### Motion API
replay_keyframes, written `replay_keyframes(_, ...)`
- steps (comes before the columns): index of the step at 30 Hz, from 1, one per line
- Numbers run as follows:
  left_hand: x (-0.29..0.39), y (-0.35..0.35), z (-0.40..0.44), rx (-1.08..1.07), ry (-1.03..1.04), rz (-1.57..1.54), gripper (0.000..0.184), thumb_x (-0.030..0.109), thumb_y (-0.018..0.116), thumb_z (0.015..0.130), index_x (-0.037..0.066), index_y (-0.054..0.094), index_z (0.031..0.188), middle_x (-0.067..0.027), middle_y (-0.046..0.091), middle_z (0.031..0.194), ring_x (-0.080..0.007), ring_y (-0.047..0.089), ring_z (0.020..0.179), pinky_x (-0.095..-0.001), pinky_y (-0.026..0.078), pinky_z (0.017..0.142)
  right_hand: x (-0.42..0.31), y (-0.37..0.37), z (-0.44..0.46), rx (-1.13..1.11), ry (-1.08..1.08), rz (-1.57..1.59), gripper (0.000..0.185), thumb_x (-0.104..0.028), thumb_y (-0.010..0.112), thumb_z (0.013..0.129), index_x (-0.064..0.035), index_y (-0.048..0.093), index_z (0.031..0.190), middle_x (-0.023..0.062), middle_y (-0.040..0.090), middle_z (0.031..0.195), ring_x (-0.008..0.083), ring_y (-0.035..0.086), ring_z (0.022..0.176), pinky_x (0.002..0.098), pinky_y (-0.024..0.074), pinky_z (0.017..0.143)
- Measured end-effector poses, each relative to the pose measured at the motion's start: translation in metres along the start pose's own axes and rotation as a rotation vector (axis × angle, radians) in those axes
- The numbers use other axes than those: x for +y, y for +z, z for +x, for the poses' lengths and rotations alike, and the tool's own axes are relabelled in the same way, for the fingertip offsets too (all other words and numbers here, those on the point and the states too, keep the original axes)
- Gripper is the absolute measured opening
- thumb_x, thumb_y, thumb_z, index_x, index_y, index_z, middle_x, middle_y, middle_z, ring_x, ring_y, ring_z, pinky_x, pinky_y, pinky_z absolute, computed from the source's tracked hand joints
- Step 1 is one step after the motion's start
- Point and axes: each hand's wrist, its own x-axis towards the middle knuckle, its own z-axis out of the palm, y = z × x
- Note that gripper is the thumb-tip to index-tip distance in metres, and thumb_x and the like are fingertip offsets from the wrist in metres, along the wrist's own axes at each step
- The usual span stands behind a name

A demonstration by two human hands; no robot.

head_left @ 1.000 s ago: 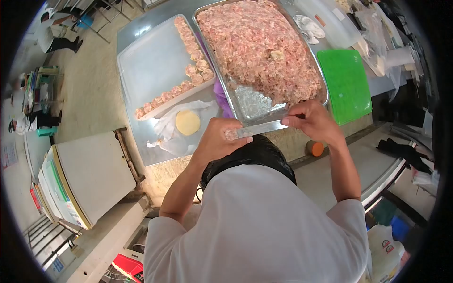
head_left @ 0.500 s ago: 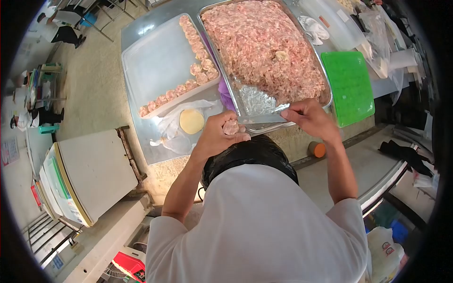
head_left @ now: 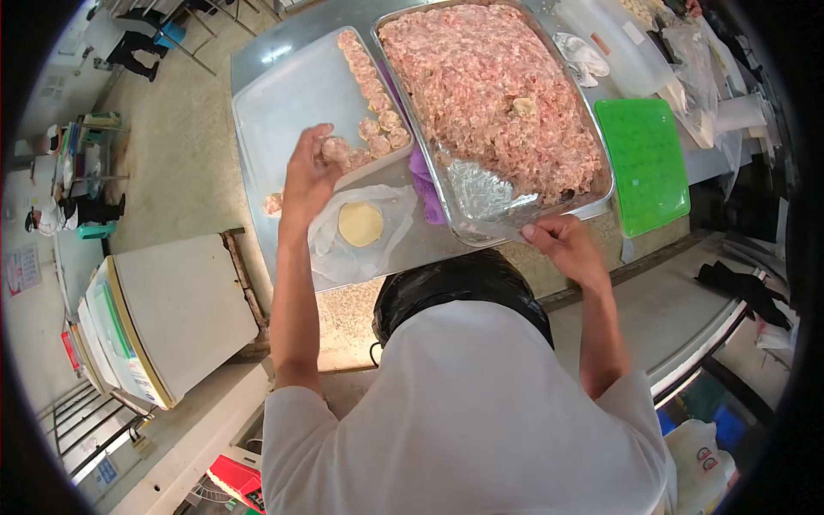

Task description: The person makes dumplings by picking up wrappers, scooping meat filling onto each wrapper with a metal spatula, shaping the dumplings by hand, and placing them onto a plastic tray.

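My left hand point(head_left: 307, 184) is over the plastic tray point(head_left: 283, 90), its fingers curled round a meat-filled dumpling point(head_left: 335, 149). Other open-topped dumplings point(head_left: 362, 77) line the tray's right side and near edge, partly hidden by this hand. My right hand point(head_left: 566, 247) grips a flat metal spatula point(head_left: 491, 230) at the near edge of the big metal tray point(head_left: 439, 202). Minced meat filling point(head_left: 489, 77) is heaped in that tray, with the bottom showing at the near left corner. Round yellow dumpling wrappers point(head_left: 360, 224) lie on a thin plastic bag point(head_left: 396, 215) beside my left forearm.
A purple cloth point(head_left: 426, 184) is tucked between the two trays. Right of the meat lie a green lid point(head_left: 642, 167), a white cloth point(head_left: 582, 58) and a clear plastic bin point(head_left: 614, 43). A white cabinet point(head_left: 184, 318) stands at the left. Other people are in the background.
My left hand has carried the dumpling from beside the metal tray leftward and away from me, over the dumpling tray. My right hand stays near the metal tray's edge with the spatula.
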Motion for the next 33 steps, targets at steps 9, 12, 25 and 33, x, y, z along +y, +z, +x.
replay_keyframes(9, -0.044, -0.008, 0.045, -0.142, 0.057, 0.433, 0.043, -0.003, 0.065, 0.081, 0.005, 0.070, 0.123, -0.0126, 0.071, 0.108, -0.0226, 0.066, 0.088, -0.0339, 0.054, 0.075, 0.008, 0.024, -0.013, -0.033, 0.033, 0.070, 0.033, -0.025, 0.066, 0.100, 0.0011, 0.068, 0.080, -0.0050, 0.042, 0.062, 0.0068, 0.037, 0.061, 0.0287, 0.0326, 0.054)
replay_keyframes(12, -0.036, -0.007, 0.039, -0.076, 0.013, 0.483, 0.039, 0.001, 0.064, 0.083, 0.004, 0.070, 0.122, -0.0148, 0.071, 0.109, -0.0219, 0.067, 0.083, -0.0339, 0.054, 0.075, 0.008, 0.024, -0.019, -0.011, 0.092, 0.049, 0.034, -0.026, 0.066, 0.099, 0.0018, 0.068, 0.079, -0.0040, 0.042, 0.061, 0.0071, 0.037, 0.061, 0.0286, 0.0329, 0.054)
replay_keyframes(25, -0.023, 0.010, 0.033, 0.118, 0.121, 0.412, 0.028, 0.005, 0.062, 0.091, 0.001, 0.070, 0.118, -0.0187, 0.072, 0.102, -0.0232, 0.068, 0.078, -0.0352, 0.054, 0.075, 0.005, 0.029, -0.020, -0.023, 0.007, 0.052, 0.032, -0.024, 0.068, 0.097, 0.0039, 0.066, 0.083, 0.0022, 0.048, 0.063, 0.0088, 0.043, 0.065, 0.0298, 0.0384, 0.057)
replay_keyframes(33, -0.053, 0.033, -0.096, -0.137, 0.018, 0.903, 0.008, 0.008, 0.071, 0.086, 0.004, 0.067, 0.092, -0.0142, 0.073, 0.092, -0.0379, 0.068, 0.083, -0.0384, 0.053, 0.073, 0.010, 0.033, -0.027, -0.066, 0.039, 0.231, 0.019, -0.016, 0.073, 0.093, 0.0016, 0.069, 0.096, 0.0000, 0.059, 0.077, 0.0082, 0.052, 0.073, 0.0274, 0.0443, 0.064)
